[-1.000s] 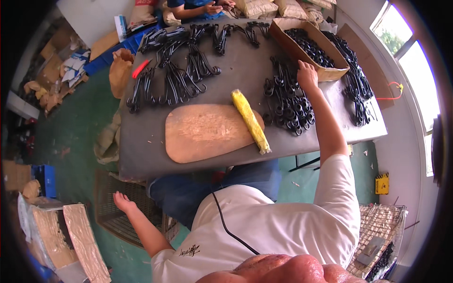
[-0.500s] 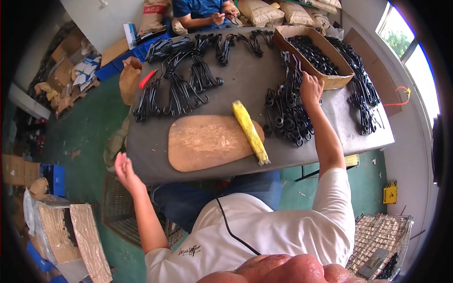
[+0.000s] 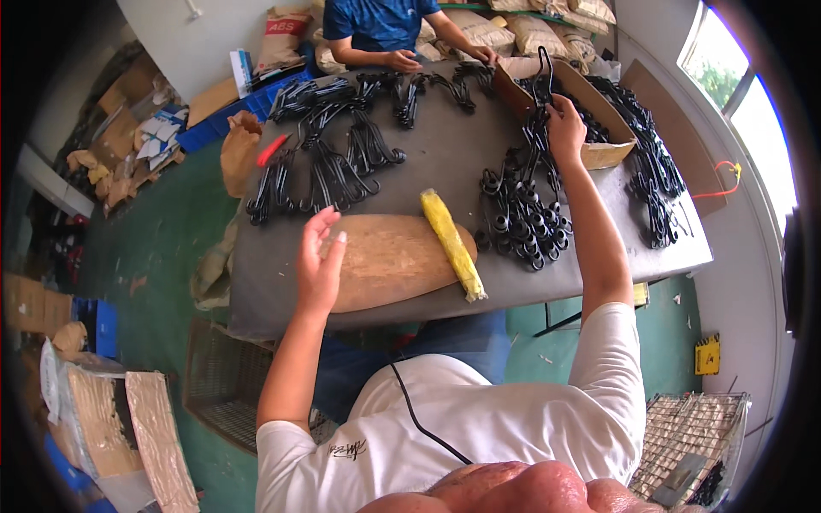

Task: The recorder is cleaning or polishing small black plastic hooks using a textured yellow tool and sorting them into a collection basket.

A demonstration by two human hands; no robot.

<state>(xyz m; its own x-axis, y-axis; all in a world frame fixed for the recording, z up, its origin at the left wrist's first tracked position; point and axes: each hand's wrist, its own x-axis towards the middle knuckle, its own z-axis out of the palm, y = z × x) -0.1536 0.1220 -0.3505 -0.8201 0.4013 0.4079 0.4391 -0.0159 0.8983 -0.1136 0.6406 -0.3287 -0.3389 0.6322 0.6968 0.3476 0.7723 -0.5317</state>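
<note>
My right hand [image 3: 566, 128] is closed around a black hook [image 3: 544, 75], whose bent end rises above my fingers. It is just in front of the cardboard box [image 3: 609, 154], above a pile of black hooks with ringed ends [image 3: 523, 214]. Whether more than one hook is in my grip is hard to tell. Over the left end of the wooden board [image 3: 389, 261], my left hand [image 3: 320, 265] is open and holds nothing, fingers and thumb apart. A yellow plastic-wrapped bundle [image 3: 450, 244] lies across the board's right part.
Bunches of black hooks [image 3: 338, 175] and a red-handled tool [image 3: 272, 150] lie at the table's left. More hooks [image 3: 654, 171] hang along the right edge. Across the table, a co-worker in a blue shirt [image 3: 376, 26] has one hand at the box. A plastic crate [image 3: 218, 376] stands below left.
My left hand has moved right from beyond the table's edge to over the board. My right hand has risen slightly with a hook. The co-worker's hand has reached out to the box.
</note>
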